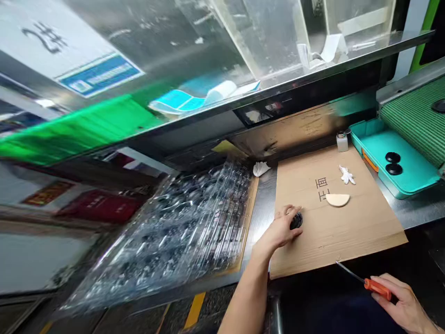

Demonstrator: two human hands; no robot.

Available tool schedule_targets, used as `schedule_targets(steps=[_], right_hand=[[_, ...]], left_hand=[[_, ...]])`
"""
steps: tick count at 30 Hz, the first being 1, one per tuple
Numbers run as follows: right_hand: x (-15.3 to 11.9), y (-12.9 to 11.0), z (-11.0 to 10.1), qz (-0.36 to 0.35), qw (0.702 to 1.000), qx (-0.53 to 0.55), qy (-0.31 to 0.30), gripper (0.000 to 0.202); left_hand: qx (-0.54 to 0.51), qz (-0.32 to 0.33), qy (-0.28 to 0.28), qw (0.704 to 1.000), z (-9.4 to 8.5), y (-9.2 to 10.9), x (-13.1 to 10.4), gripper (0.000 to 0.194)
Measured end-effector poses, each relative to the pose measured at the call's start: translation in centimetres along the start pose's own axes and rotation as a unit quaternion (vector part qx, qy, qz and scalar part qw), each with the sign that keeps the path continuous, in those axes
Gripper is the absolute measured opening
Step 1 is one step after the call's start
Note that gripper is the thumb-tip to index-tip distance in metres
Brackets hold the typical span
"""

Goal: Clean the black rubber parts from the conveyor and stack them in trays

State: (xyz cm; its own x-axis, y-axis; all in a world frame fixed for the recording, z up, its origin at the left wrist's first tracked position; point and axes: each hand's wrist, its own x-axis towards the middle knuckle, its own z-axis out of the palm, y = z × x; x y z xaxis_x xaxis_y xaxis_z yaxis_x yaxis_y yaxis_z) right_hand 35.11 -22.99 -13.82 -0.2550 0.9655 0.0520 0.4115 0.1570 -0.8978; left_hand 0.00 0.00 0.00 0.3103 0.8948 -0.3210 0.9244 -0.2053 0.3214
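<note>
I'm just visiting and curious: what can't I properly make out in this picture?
All in the head view:
- Black part: partly covered by the left hand; its full shape is hidden.
- Right hand: its forearm is cut off at the lower right.
- Clear plastic: blur and glare hide what the dark shapes there are.
- Blue label: its small print is blurred.
- Black disc: cut off by the right edge.

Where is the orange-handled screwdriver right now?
In the head view, the orange-handled screwdriver is at the lower right, in the right hand, its shaft pointing toward the near edge of the cardboard sheet.
</note>
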Motion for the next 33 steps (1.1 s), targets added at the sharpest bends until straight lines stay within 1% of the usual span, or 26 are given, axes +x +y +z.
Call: schedule_targets(steps=[2,4,6,7,8,9,11,12,13,14,16,17,18,19,21,23,24,26,28,30,31,32,33], right_hand=[[1.2,-1.0,-0.5,0.014,1.000,-0.010,0.013,0.027],[2.0,-2.2,-1.1,0.036,0.999,-0.013,0.001,0.031],[2.1,-3.5,-1.8,0.070,0.997,-0.009,-0.039,0.038],[1.8,-4.1,-2.3,0.088,0.994,-0.007,-0.067,0.042],[1.2,-4.6,-2.9,0.104,0.990,-0.009,-0.090,0.044],[0.6,-5.2,-3.5,0.117,0.987,-0.016,-0.106,0.045],[-0.8,-6.1,-4.9,0.133,0.983,-0.038,-0.119,0.043],[-1.4,-6.6,-5.5,0.138,0.980,-0.048,-0.132,0.041],[-1.7,-7.0,-6.1,0.140,0.977,-0.057,-0.152,0.039],[-1.8,-7.4,-6.5,0.139,0.972,-0.064,-0.177,0.037],[-1.5,-8.0,-6.6,0.131,0.961,-0.083,-0.228,0.033],[-1.2,-8.2,-6.3,0.124,0.955,-0.100,-0.249,0.031],[-0.9,-8.4,-5.9,0.116,0.949,-0.125,-0.264,0.028],[-0.6,-8.5,-5.5,0.105,0.943,-0.158,-0.272,0.026],[-0.2,-8.5,-4.6,0.068,0.930,-0.234,-0.276,0.025],[0.3,-8.4,-4.1,0.019,0.918,-0.295,-0.266,0.024],[0.5,-8.3,-3.9,-0.002,0.913,-0.310,-0.264,0.022],[0.9,-8.2,-3.6,-0.032,0.905,-0.328,-0.269,0.019],[1.3,-8.0,-3.2,-0.057,0.892,-0.353,-0.275,0.018],[1.6,-7.7,-2.6,-0.071,0.879,-0.384,-0.272,0.019],[1.8,-7.7,-2.3,-0.074,0.875,-0.395,-0.268,0.019],[2.0,-7.7,-2.0,-0.074,0.873,-0.403,-0.265,0.019],[2.1,-7.8,-1.7,-0.076,0.871,-0.407,-0.263,0.020]], left_hand=[[0.012,0.008,0.020,1.000,-0.4,0.4,0.6,0.061],[-0.026,0.025,0.037,0.999,-0.5,1.0,0.0,0.053],[-0.117,0.054,0.065,0.990,0.3,1.8,-2.4,0.055],[-0.183,0.070,0.056,0.979,1.2,2.3,-4.2,0.059],[-0.257,0.084,0.028,0.962,2.5,2.9,-6.2,0.064],[-0.329,0.093,-0.022,0.940,4.3,3.4,-8.3,0.068],[-0.429,0.084,-0.132,0.890,8.8,4.4,-11.9,0.068],[-0.457,0.067,-0.163,0.872,11.4,4.8,-13.2,0.066],[-0.479,0.040,-0.172,0.860,14.1,5.1,-14.1,0.064],[-0.498,0.007,-0.165,0.851,16.8,5.3,-14.6,0.063],[-0.526,-0.057,-0.133,0.838,21.5,5.5,-14.4,0.066],[-0.532,-0.075,-0.112,0.836,23.3,5.5,-14.0,0.067],[-0.530,-0.081,-0.085,0.840,24.6,5.5,-13.3,0.067],[-0.521,-0.076,-0.052,0.849,25.6,5.4,-12.7,0.067],[-0.490,-0.056,0.028,0.869,26.2,5.2,-11.5,0.064],[-0.454,-0.049,0.089,0.885,26.0,4.9,-10.7,0.061],[-0.439,-0.050,0.105,0.891,25.8,4.7,-10.5,0.061],[-0.422,-0.045,0.116,0.898,25.5,4.2,-10.3,0.061],[-0.424,-0.033,0.122,0.897,25.5,3.9,-10.3,0.062],[-0.448,-0.037,0.134,0.883,25.7,3.6,-10.3,0.061],[-0.470,-0.054,0.144,0.869,25.8,3.4,-10.3,0.060],[-0.500,-0.079,0.150,0.849,25.9,3.3,-10.3,0.059],[-0.537,-0.110,0.152,0.822,26.0,3.1,-10.3,0.058]])
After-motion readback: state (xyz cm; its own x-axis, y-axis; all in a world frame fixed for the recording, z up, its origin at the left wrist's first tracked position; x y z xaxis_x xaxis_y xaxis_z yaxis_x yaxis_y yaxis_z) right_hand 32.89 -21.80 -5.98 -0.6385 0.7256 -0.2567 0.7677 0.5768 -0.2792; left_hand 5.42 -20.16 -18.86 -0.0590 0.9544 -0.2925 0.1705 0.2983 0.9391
